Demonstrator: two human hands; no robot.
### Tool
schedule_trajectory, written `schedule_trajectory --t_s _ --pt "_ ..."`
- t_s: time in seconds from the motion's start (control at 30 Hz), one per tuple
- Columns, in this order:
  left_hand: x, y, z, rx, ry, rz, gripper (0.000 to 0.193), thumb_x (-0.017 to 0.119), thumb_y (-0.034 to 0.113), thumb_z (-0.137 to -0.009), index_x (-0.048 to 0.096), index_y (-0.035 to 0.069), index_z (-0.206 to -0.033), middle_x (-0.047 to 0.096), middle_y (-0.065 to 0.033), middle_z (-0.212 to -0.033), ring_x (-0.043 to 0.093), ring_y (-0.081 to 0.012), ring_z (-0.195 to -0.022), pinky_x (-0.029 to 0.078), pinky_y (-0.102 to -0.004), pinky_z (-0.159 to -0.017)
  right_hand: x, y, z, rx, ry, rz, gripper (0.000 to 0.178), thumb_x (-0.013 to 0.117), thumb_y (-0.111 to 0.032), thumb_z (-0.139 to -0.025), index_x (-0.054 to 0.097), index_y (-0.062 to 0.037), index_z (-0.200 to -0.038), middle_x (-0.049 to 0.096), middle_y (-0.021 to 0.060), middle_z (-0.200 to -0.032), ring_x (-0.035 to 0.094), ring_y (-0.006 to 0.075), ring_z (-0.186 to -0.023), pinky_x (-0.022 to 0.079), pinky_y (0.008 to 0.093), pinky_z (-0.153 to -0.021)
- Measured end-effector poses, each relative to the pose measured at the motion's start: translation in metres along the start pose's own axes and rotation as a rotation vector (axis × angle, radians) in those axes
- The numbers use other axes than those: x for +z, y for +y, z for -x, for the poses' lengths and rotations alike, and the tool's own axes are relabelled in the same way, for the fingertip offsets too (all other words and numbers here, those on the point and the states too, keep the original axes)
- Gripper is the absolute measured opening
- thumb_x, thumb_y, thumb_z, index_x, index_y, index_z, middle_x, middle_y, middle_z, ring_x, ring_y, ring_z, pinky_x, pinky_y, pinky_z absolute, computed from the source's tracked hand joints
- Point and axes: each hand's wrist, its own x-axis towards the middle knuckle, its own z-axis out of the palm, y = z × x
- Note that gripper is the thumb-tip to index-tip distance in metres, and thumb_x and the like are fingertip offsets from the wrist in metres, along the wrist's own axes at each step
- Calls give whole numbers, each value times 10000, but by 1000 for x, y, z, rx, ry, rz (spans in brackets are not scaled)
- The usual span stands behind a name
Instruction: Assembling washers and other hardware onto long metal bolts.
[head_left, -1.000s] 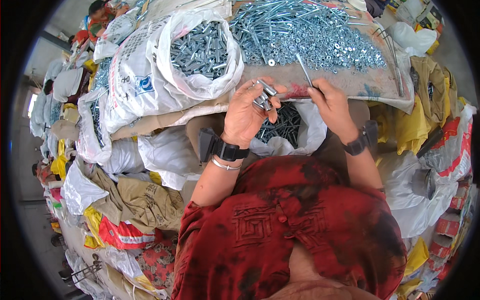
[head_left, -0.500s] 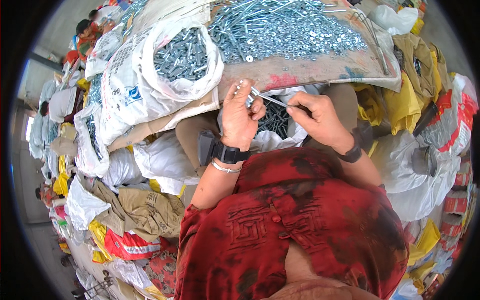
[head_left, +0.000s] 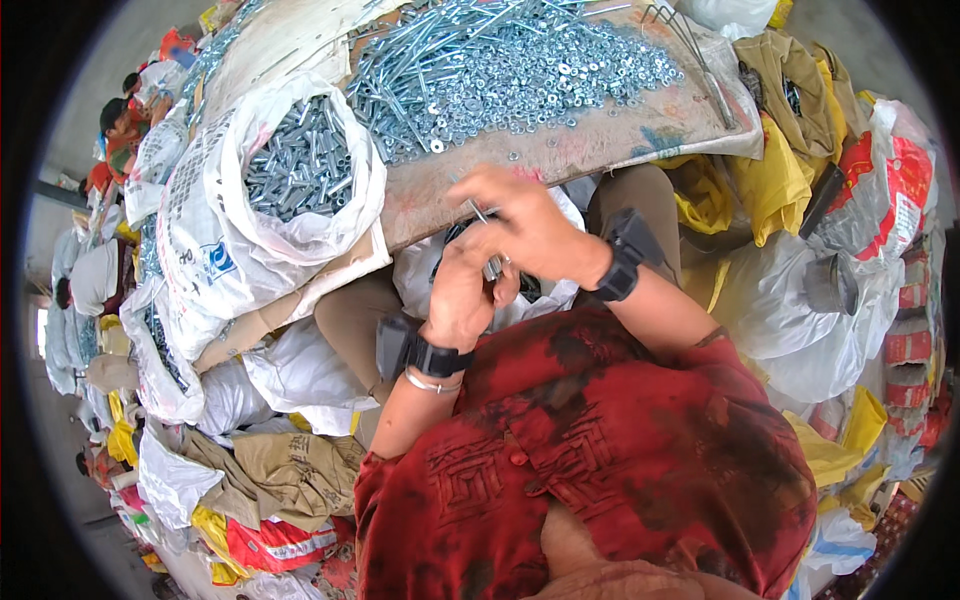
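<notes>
My left hand (head_left: pixel 462 292) is closed round shiny metal pieces (head_left: pixel 493 268), which look like short sleeves or bolts; fingers hide most of them. Over its fingertips reaches my right hand (head_left: pixel 535 228), its fingers smeared by motion. A thin metal piece (head_left: pixel 480 211) shows between the two hands; which hand grips it I cannot tell. Below them, between my knees, is a white sack (head_left: pixel 415 272) with dark metal parts, mostly covered by the hands. To the left stands an open white sack (head_left: pixel 362 205) full of short grey metal sleeves (head_left: pixel 300 165).
Ahead, a board-topped table (head_left: pixel 425 190) bears a heap of washers and nuts (head_left: pixel 540 90) and long threaded rods (head_left: pixel 400 75). A wire rack (head_left: pixel 700 60) lies at its right end. Yellow bags (head_left: pixel 775 185) and a metal cup (head_left: pixel 832 284) are right. Other people (head_left: pixel 120 125) sit far left.
My right hand has moved left from the rod's end and now overlaps my left hand, which is lower. The view has shifted, so table and sacks appear further left.
</notes>
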Motion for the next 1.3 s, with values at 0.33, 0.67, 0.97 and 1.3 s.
schedule_trajectory --t_s 0.33,0.67,0.97,1.3 --pt "2 10 -23 -64 37 -263 112 572 160 -982 550 67 -1041 600 -114 -705 436 -101 -413 284 -220 -353 -71 119 10 494 -256 768 192 547 -172 -903 647 -64 -1027 641 160 -964 635 394 -887 500 504 -736" --pt "-16 30 -69 44 -17 -7 132 632 154 -943 568 72 -1024 563 -102 -709 425 -99 -441 313 -209 -376 -31 129 -64 181 -73 571 257 556 -104 -906 625 -88 -1154 608 111 -1042 598 335 -984 495 414 -793" --pt "-44 39 -51 100 -88 86 143 639 143 -932 591 52 -1031 571 -131 -718 428 -115 -463 314 -218 -380 22 129 -64 -88 -408 574 336 607 -35 -775 655 -96 -1102 601 77 -1213 512 295 -1242 456 414 -995" --pt "-31 44 -38 -124 -118 -198 103 655 101 -912 604 35 -973 581 -59 -686 438 -63 -471 280 -202 -388 -39 112 -24 173 -63 617 242 644 -17 -831 656 -75 -1065 629 90 -1116 594 307 -1072 488 385 -895"
